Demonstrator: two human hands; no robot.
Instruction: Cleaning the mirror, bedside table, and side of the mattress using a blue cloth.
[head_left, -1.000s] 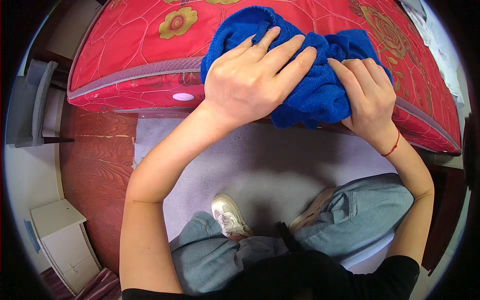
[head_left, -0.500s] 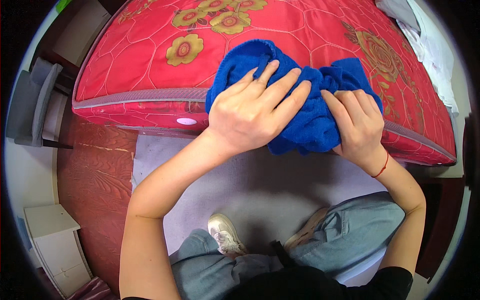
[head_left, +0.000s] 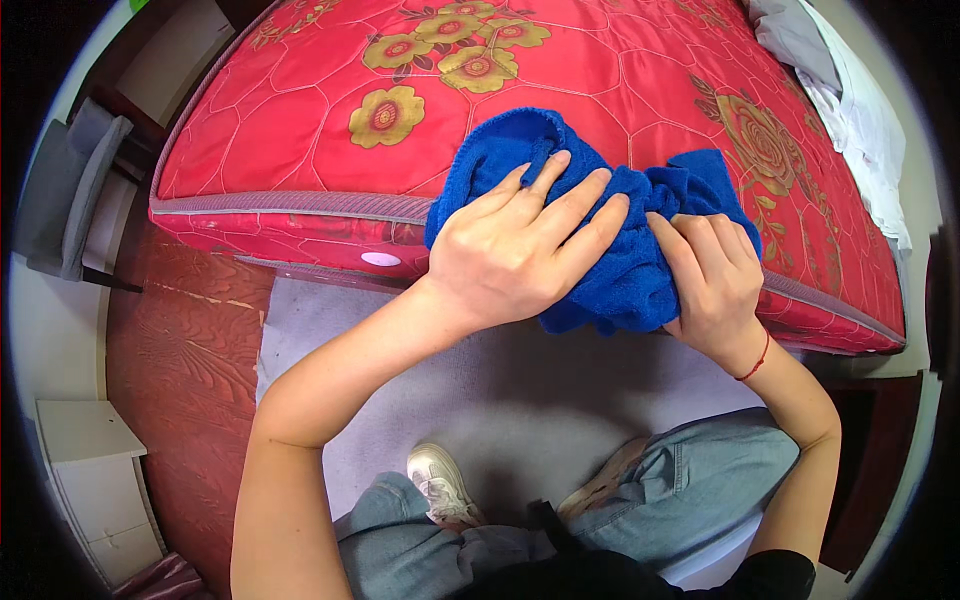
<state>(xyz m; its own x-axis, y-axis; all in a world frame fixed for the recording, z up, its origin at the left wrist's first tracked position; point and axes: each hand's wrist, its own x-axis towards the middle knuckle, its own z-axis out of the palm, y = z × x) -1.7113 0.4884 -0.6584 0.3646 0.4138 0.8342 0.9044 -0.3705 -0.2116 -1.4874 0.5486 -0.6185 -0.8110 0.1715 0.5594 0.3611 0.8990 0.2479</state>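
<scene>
A crumpled blue towel (head_left: 625,265) lies bunched at the near edge of a red mattress (head_left: 290,150) patterned with gold flowers. My left hand (head_left: 515,240) is over its left part, fingers spread and pressing into the fabric, the thumb hidden. A narrow fold of cloth sticks up between two of those fingers. At the towel's right side, my right hand (head_left: 712,275) has its fingers curled into the cloth. A red string bracelet (head_left: 757,357) circles my right wrist. Beneath the hands, the towel's lower folds hang by the mattress edge.
White and grey cloth (head_left: 850,110) lies along the mattress's right side. A grey chair (head_left: 75,200) stands at the far left, with a white cabinet (head_left: 95,485) nearer. Below are my shoes (head_left: 440,485) on a pale mat (head_left: 330,330) over reddish wood flooring (head_left: 190,350).
The view has shifted slightly, so most things sit a little lower in the picture. Both hands and the towel have come slightly nearer to me; the hold looks the same.
</scene>
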